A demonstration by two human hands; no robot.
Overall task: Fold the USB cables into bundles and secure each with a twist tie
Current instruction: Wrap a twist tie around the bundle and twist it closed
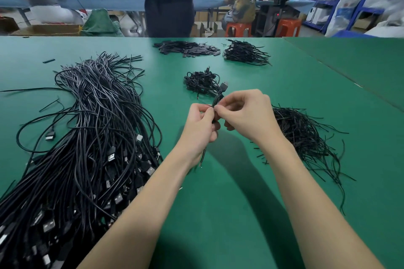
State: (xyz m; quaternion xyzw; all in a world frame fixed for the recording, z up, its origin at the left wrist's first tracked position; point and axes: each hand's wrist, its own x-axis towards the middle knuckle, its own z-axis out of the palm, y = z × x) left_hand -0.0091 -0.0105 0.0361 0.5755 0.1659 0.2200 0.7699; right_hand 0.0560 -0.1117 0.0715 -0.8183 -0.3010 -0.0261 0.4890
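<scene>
We hold one folded USB cable (218, 99) in the air above the green surface (218, 214), its plug pointing up and away from us. Our left hand (200, 129) has its grip curled round the folded strands, with a loose tail hanging out below the palm. Our right hand (247, 113) pinches at the same spot with thumb and forefinger, and we judge it is twisting a tie round the bundle, though the tie itself is too small to make out. Just beyond the hands lies a small heap of finished bundles (202, 83). To our right, near the right wrist, sits a pile of thin black twist ties (306, 135). To our left spreads a very large pile of loose cables (87, 148), so by our reckoning most of the work remains
</scene>
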